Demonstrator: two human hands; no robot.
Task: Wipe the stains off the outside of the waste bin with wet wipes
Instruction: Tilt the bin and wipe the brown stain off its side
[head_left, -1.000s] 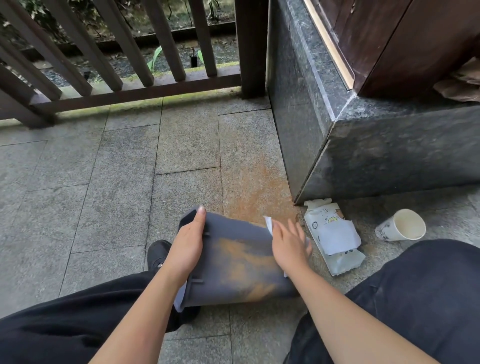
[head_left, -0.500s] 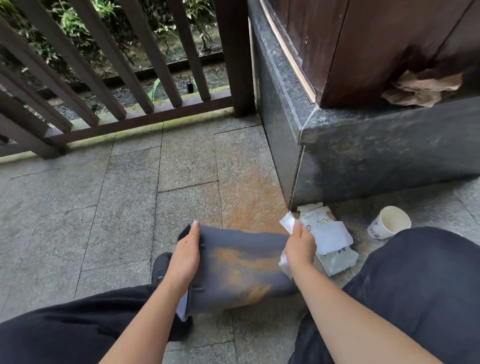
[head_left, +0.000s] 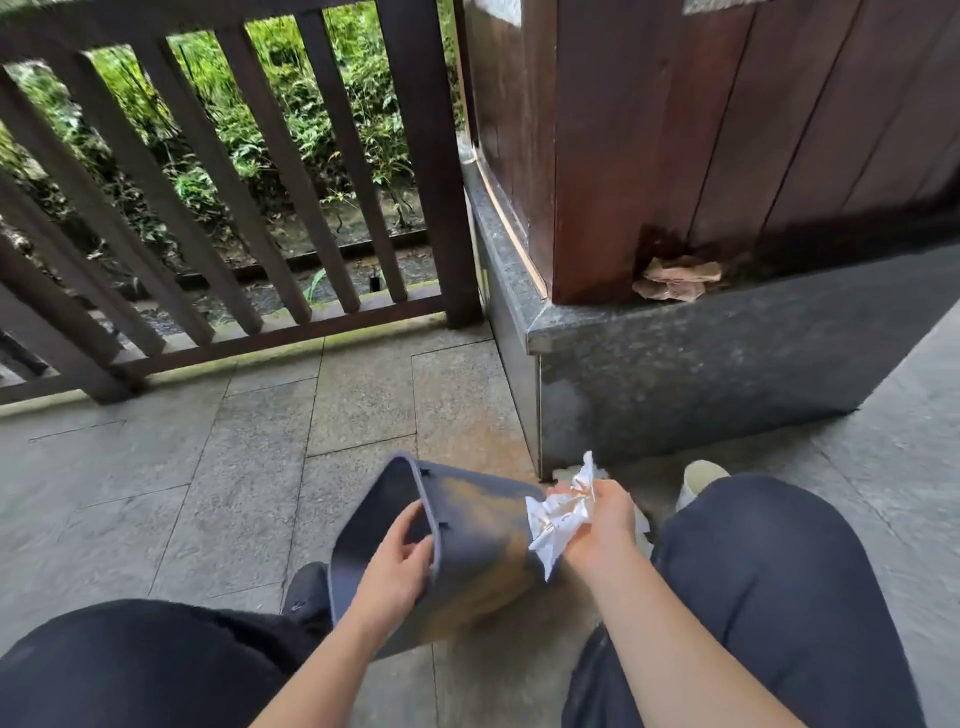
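Note:
A dark blue-grey waste bin (head_left: 483, 525) lies tilted on its side between my knees, its open mouth turned to the left. Orange-brown stains run along its outer wall. My left hand (head_left: 397, 564) grips the bin's rim, fingers inside the mouth. My right hand (head_left: 605, 522) holds a crumpled white wet wipe (head_left: 558, 514) with brownish marks, lifted just off the bin's bottom end. The wipes pack is almost wholly hidden behind my right hand.
A paper cup (head_left: 698, 478) peeks out behind my right knee (head_left: 769, 561). A dark stone plinth (head_left: 675, 364) with a wooden wall stands to the right, dry leaves (head_left: 678, 278) on its ledge. A wooden railing (head_left: 234, 208) closes the far side. Grey stone tiles (head_left: 208, 493) cover the floor.
The wipe has come off the bin and is bunched up in my right hand. My left hand shifted to grip the rim and tipped the mouth up. The view tilted upward.

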